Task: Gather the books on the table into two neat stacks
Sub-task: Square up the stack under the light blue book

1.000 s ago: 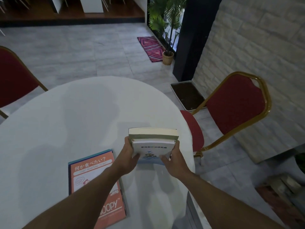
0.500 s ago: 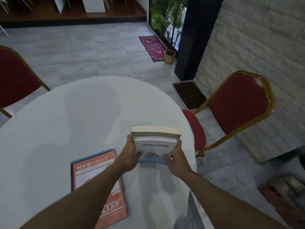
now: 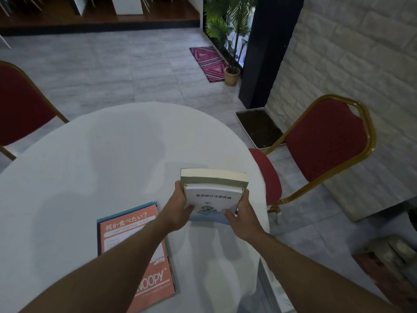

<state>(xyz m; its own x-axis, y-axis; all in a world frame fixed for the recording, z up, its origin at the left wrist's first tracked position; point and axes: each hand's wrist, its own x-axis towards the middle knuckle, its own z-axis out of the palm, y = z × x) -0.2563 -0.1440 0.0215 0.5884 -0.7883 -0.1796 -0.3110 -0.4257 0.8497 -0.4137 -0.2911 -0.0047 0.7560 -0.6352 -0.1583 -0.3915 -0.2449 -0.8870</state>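
Taking the counter (image 3: 101, 166) as a clock face with 6 nearest the person, a pile (image 3: 213, 190) of two books sits at about 3 o'clock, close to the counter's right rim. The upper one is a white book (image 3: 212, 199) with a line of dark characters and a small blue drawing on its cover. Under it lies a thicker green book (image 3: 214, 178) whose pale page edges stick out at the far, 12 o'clock side, so the two do not line up there. Whether the pile rests flat on the counter or is raised a little cannot be told.

The left hand (image 3: 178, 208) grips the pile at its 9 o'clock edge, fingers curled round the side and the thumb laid on the white cover. The right hand (image 3: 241, 213) holds the 3 o'clock edge in the same way, thumb on the cover's near corner.

At about 8 o'clock from the pile, apart from it, an orange book (image 3: 135, 229) lies flat on a blue book (image 3: 98, 236) that shows only along the far and left edges. The left forearm crosses over the orange cover.

Off the counter, a red chair (image 3: 325, 141) stands at 3 o'clock, another red chair (image 3: 20, 109) at 10 o'clock, and a potted plant (image 3: 231, 71) with a pink rug (image 3: 207, 62) beside it at 1 o'clock
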